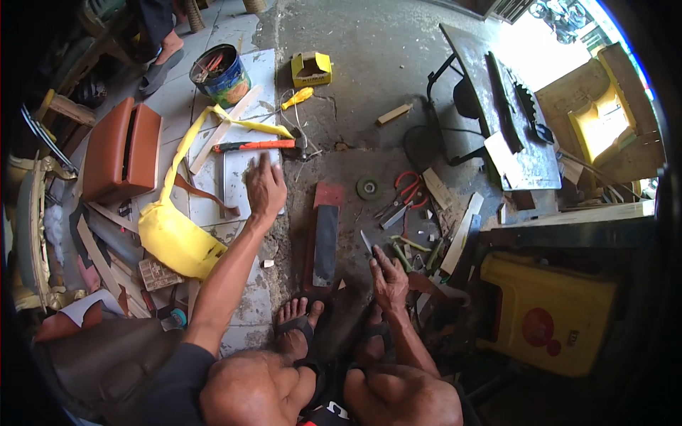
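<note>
My right hand [390, 282] curls round a thin knife [366, 241] pointing to eleven o'clock — probably light, stiff, safest held well back — while my left hand [266, 190], loosely open, seemingly empty, has a likely head-heavy hammer [264, 145] at its twelve o'clock, best gripped by the orange handle [247, 146].

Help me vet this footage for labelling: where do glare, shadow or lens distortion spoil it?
Head view: the bright opening at upper right is washed out, with sheen on the black tabletop; head view: straight edges bow toward the dark rim; head view: the area below the yellow plastic object sinks into shadow; head view: left hand and right hand stay legible.
</note>
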### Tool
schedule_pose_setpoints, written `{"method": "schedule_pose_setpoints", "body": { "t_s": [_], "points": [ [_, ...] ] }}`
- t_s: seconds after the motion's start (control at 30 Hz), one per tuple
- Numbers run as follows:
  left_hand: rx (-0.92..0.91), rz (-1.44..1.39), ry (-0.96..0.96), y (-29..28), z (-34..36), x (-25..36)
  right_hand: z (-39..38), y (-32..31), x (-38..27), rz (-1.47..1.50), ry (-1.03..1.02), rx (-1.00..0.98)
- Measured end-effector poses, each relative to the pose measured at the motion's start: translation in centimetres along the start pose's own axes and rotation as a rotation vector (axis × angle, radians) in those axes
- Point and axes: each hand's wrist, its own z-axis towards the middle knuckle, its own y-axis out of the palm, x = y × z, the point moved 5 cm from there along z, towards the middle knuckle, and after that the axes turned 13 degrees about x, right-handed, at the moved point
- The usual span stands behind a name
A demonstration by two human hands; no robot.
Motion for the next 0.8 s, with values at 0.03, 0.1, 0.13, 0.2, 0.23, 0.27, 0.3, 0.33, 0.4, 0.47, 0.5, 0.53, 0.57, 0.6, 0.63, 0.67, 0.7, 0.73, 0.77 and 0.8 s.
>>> {"method": "schedule_pose_setpoints", "body": {
  "t_s": [0.03, 0.1, 0.13, 0.2, 0.23, 0.27, 0.3, 0.33, 0.4, 0.47, 0.5, 0.53, 0.57, 0.6, 0.63, 0.67, 0.7, 0.73, 0.77, 0.8],
  "points": [
    [0.044, -0.159, 0.216, -1.0, -1.5, 1.5, -0.1, 0.2, 0.4, -0.006, -0.007, 0.010],
    [-0.130, -0.155, 0.479, -2.1, -5.4, 5.0, -0.3, 0.2, 1.1, -0.020, -0.012, 0.037],
    [-0.231, -0.119, 0.437, -2.2, -7.2, 4.4, -0.3, 0.2, 1.1, 0.040, 0.103, -0.039],
    [-0.382, -0.151, -0.072, -3.7, -8.8, 1.6, -0.3, 1.0, 1.2, 0.069, 0.105, -0.054],
    [-0.427, -0.188, -0.386, -4.9, -9.7, 0.7, -0.4, 1.2, 1.4, 0.077, 0.105, -0.054],
    [-0.299, -0.137, -0.298, -6.0, -10.2, 0.2, -0.4, 1.4, 1.8, 0.068, 0.104, -0.058],
    [-0.165, -0.081, -0.212, -7.3, -10.8, -0.6, -0.4, 1.5, 1.6, 0.067, 0.103, -0.062],
    [-0.031, -0.021, -0.125, -8.5, -11.2, -1.4, -0.5, 1.7, 1.3, 0.068, 0.101, -0.070],
    [-0.196, -0.141, -0.179, -11.3, -10.2, 1.2, -0.6, 1.8, 1.2, 0.042, 0.111, -0.107],
    [-0.302, -0.308, -0.124, -16.4, -8.2, 7.3, -0.7, 2.2, 1.5, 0.021, 0.102, -0.124],
    [-0.331, -0.433, -0.035, -18.7, -7.1, 11.6, -0.7, 2.0, 2.1, -0.003, 0.102, -0.117],
    [-0.278, -0.449, 0.216, -21.8, -6.0, 16.2, -0.6, 1.8, 2.6, -0.010, 0.095, -0.102],
    [-0.160, -0.413, 0.583, -25.5, -5.3, 20.9, -0.7, 1.8, 2.5, -0.001, 0.091, -0.106],
    [-0.163, -0.340, 0.623, -29.7, -5.8, 23.4, -0.9, 3.5, 1.0, 0.044, 0.066, -0.135],
    [-0.244, -0.358, 0.755, -30.6, -6.2, 24.7, -0.6, 2.6, 1.9, 0.023, 0.068, -0.099],
    [-0.318, -0.310, 0.879, -33.3, -6.5, 26.5, -1.0, 3.4, 1.1, 0.043, 0.084, -0.125],
    [-0.442, -0.309, 1.095, -34.6, -6.0, 26.6, -0.6, 2.7, 1.4, 0.027, 0.103, -0.110],
    [-0.485, -0.335, 1.138, -33.8, -6.3, 26.6, -0.4, 2.0, 2.0, 0.008, 0.125, -0.090],
    [-0.528, -0.255, 1.156, -35.0, -6.7, 27.4, -1.0, 3.1, 1.1, 0.032, 0.094, -0.118],
    [-0.488, -0.278, 1.022, -32.4, -7.6, 27.4, -1.4, 3.0, 1.9, 0.002, 0.084, -0.093]
  ]
}}
